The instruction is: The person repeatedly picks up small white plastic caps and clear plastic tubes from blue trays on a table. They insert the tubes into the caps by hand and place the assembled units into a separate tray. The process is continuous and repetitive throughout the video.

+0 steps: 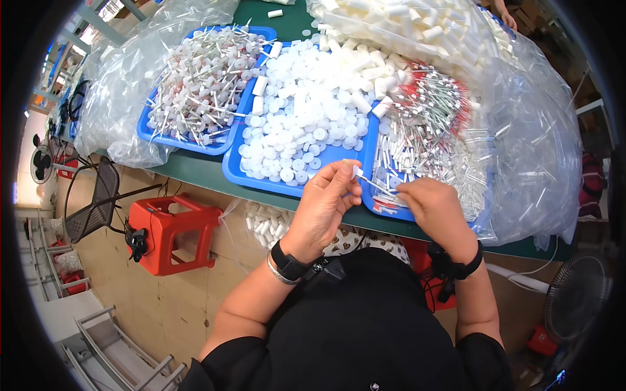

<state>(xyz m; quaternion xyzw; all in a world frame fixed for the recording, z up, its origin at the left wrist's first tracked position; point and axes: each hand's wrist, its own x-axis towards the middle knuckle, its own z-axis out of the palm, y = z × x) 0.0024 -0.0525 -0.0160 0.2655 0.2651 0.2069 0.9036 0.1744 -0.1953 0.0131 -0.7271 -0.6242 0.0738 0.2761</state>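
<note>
Between the thumb and fingers of my left hand (328,199) is a small white plastic disc (356,171). From it a thin white stick (373,183) slants down toward my right hand (432,203). The right thumb and fingers are pinched together over the right blue tray; what lies between them is too small to make out. That tray (367,171) holds thin white sticks (417,153) and a bundle of red and silver wired pieces (433,98). In the middle blue tray (280,188) are many translucent discs (316,133) and white foam-like cylinders (358,65).
A left blue tray (145,133) is heaped with disc-and-stick pieces (205,78). Clear plastic bags (528,143) lie at both sides, and a large bag of white cylinders (417,26) stands behind. Red stool (166,241), mesh chair (98,202) and fan (577,296) surround the green table.
</note>
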